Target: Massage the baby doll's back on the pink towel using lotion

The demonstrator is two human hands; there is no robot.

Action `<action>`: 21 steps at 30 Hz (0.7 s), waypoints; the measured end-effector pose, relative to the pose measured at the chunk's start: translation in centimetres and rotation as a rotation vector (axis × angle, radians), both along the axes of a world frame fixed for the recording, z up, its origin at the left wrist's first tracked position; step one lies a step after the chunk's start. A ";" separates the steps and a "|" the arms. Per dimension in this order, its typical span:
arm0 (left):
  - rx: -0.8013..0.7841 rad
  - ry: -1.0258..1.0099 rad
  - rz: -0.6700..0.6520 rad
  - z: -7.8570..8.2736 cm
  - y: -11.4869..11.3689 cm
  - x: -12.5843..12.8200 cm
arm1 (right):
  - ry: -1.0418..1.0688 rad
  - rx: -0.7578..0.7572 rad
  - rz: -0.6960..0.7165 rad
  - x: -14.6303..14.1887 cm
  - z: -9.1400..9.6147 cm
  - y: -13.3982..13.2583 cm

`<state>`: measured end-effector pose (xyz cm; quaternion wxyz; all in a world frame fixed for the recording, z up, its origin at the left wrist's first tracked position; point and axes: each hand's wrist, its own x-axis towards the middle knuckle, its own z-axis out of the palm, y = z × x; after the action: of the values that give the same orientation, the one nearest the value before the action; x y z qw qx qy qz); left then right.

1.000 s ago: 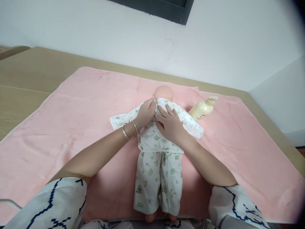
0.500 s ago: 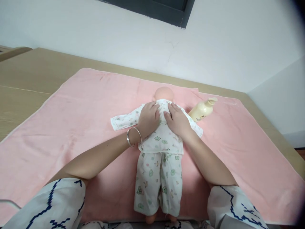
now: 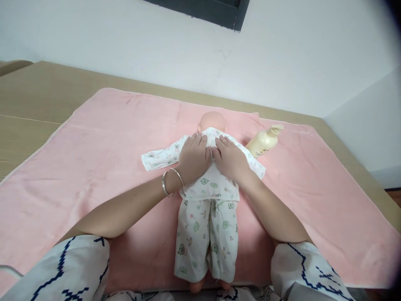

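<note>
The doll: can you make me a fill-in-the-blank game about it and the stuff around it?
1. The doll lies on a blanket coloured ____.
2. The left hand and right hand rest on the shirt, palms facing ____.
3. The bottle is nearer the ____ hand.
4. The feet poking out of the trousers number ____.

Missing words: pink; down; right; two.

Left grip and right grip, both bare hands, rest flat on the patterned top of a doll. Doll lies on a pink blanket covering part of the bench; pump bottle sits just beside one sleeve.
</note>
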<state>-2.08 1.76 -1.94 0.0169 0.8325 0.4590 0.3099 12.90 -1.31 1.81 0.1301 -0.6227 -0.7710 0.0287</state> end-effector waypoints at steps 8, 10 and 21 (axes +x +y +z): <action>0.018 -0.004 -0.047 0.1 -0.2 -0.2 | -0.017 0.004 -0.034 -0.2 -0.6 0.4; 0.017 0.037 -0.081 0.0 1.3 -0.6 | -0.047 0.008 -0.012 -0.9 -0.3 -0.8; 0.037 0.045 0.013 0.3 -1.5 0.3 | 0.047 -0.011 0.043 1.0 -0.3 1.8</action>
<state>-1.78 0.25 -1.63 -0.0106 0.8364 0.4587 0.2998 13.95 0.46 1.53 0.1442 -0.6059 -0.7808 0.0501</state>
